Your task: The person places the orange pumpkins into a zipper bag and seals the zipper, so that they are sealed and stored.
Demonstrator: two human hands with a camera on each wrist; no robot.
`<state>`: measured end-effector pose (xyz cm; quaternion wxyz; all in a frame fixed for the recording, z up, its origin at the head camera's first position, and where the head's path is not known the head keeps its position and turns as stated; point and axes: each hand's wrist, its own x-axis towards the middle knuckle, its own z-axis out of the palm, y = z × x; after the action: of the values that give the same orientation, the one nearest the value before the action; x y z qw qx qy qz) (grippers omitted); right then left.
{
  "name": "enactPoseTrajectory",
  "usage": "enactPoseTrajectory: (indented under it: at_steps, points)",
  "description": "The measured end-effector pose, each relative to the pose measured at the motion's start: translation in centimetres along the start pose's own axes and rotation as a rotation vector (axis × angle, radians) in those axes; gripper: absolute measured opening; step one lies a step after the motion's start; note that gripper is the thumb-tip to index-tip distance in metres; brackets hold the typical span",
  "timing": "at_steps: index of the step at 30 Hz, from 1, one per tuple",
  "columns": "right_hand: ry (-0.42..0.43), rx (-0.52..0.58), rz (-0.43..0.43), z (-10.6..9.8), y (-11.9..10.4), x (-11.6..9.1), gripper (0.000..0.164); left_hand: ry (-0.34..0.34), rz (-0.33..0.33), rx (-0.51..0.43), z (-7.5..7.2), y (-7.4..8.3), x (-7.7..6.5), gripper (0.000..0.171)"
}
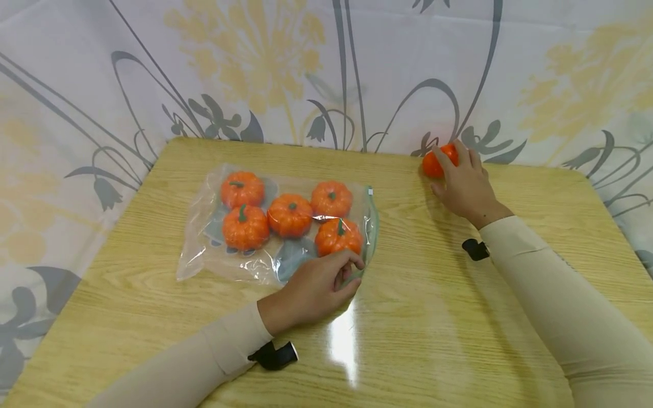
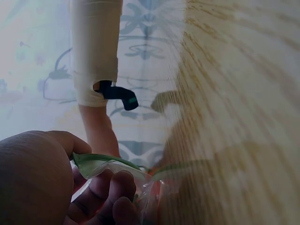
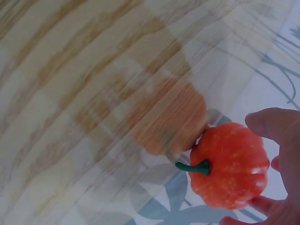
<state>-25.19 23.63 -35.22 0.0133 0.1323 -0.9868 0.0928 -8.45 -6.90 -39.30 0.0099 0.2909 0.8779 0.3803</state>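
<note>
A clear zip bag (image 1: pixel 196 258) with a green zip edge lies flat on the table, several small orange pumpkins (image 1: pixel 289 216) inside it. My left hand (image 1: pixel 316 289) pinches the bag's near corner at the zip; the green edge (image 2: pixel 93 161) passes between thumb and fingers in the left wrist view. Toward the back of the table, my right hand (image 1: pixel 466 184) holds another small orange pumpkin (image 3: pixel 229 166) with thumb and fingers around its sides. That pumpkin's green stem points away from the palm in the right wrist view, and its reflection meets it on the tabletop.
The wooden table (image 1: pixel 408 340) has a glossy surface with a bright glare patch near the left hand. A floral cloth (image 1: pixel 388 68) hangs behind the table's back edge and along its sides. Black wrist cameras (image 1: pixel 275 356) are worn at both sleeves.
</note>
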Motion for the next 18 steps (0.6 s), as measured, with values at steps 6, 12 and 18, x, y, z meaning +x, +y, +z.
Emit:
enactPoseTrajectory:
  at_steps: [6, 12, 18]
  points:
    - [-0.014, 0.007, 0.007, 0.01, 0.24, 0.35, 0.074, -0.002, 0.0, -0.007, -0.03, 0.08, 0.03, 0.02]
    - [0.002, 0.043, 0.007, -0.09, 0.41, 0.63, 0.07, -0.001, -0.001, 0.0, 0.01, 0.05, 0.02, 0.02]
    - [0.026, 0.033, 0.02, -0.13, 0.65, 0.93, 0.068, -0.01, -0.01, 0.009, 0.06, -0.04, -0.04, 0.02]
